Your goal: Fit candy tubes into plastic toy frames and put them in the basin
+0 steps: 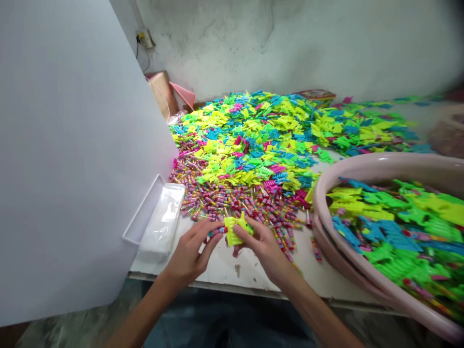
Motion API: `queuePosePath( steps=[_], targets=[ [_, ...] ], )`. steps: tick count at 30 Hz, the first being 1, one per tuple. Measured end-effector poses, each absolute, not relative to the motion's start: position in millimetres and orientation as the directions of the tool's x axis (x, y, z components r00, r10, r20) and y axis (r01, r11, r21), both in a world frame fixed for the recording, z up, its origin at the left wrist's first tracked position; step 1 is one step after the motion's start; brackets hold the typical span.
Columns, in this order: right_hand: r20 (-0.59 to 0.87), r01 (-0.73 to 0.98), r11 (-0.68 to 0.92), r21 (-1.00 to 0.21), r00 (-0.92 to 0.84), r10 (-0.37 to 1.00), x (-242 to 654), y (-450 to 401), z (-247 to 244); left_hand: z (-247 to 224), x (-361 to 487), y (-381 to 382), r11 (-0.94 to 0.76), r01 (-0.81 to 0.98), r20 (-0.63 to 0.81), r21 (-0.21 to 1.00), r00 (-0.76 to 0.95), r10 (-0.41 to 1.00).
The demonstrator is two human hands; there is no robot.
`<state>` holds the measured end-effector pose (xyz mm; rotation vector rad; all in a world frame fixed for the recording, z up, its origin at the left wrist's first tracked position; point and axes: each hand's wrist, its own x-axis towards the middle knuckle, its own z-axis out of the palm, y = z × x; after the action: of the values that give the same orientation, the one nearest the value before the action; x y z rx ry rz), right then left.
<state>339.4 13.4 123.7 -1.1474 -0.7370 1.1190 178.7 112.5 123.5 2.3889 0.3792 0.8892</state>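
Near the front edge of the table, my left hand pinches a small tube with a colourful printed wrapper between thumb and fingers. My right hand grips a flat yellow plastic toy piece, its thumb across the front. The tube's red end meets the left side of the yellow piece; whether it sits inside cannot be seen. Just beyond both hands lies a spread of similar wrapped tubes. Behind them rises a large heap of yellow, green, blue and pink plastic pieces.
A pink tub holding more plastic pieces and tubes stands at the right. Clear plastic bags lie in a white tray at the left, beside a tall white panel. A wall closes off the back.
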Motion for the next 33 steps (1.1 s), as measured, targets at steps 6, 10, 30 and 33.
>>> queuePosePath(
  steps=[6,10,30,33],
  targets=[
    [-0.177,-0.306,-0.072,-0.949,0.332,0.926,352.9,9.8,116.9,126.2,179.8,118.7,-0.764,0.158,0.498,0.625,0.672,0.547],
    [-0.24,-0.307,-0.116,-0.945,0.41,0.88,365.3,7.5,109.0,117.1,181.7,122.7,-0.65,0.24,0.422,0.721,0.592,0.687],
    [0.094,-0.14,0.143,-0.98,0.309,0.946,358.5,-5.2,118.6,143.4,175.5,87.3,-0.768,-0.012,0.565,0.641,0.684,0.462],
    [0.084,-0.087,0.121,-0.989,0.341,0.936,362.0,-5.6,119.4,143.0,171.1,90.1,-0.737,0.03,0.529,0.675,0.677,0.512]
  ],
)
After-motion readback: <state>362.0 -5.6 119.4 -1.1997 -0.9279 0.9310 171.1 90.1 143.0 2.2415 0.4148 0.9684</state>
